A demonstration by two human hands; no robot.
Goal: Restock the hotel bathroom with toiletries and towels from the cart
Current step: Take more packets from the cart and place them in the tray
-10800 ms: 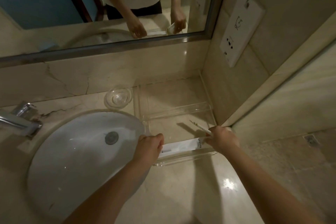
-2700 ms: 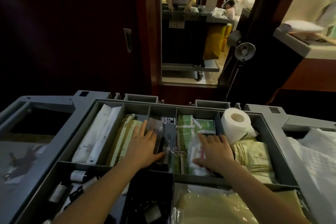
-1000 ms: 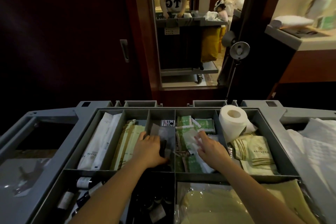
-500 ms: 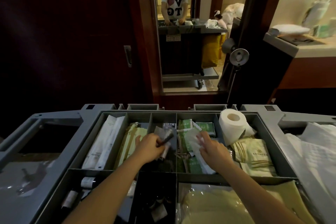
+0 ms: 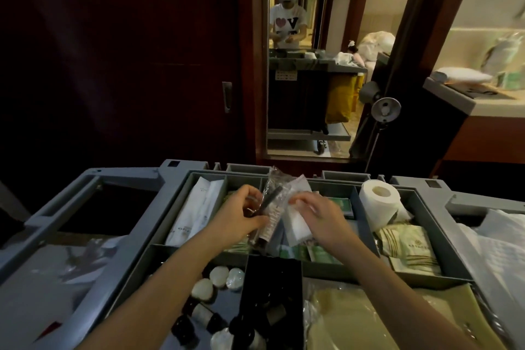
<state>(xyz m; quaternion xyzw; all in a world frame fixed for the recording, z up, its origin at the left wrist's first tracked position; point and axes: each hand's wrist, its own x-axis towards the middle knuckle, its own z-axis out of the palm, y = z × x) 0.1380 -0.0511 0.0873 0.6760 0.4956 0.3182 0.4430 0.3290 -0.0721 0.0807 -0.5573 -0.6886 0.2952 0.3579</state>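
Fingers (image 5: 245, 193) of your left hand (image 5: 241, 217) curl round a crinkly clear packet (image 5: 271, 202), slim dark stick inside | right hand (image 5: 322, 217) pinches a flat white sachet (image 5: 297, 224) | both held over the grey plastic cart tray (image 5: 177, 202) | toilet roll (image 5: 379, 202) rightmost

clear packet (image 5: 270, 209) print: too small to read | white sachet (image 5: 295, 224): blurred | bottles (image 5: 244, 335): cut off by bottom edge
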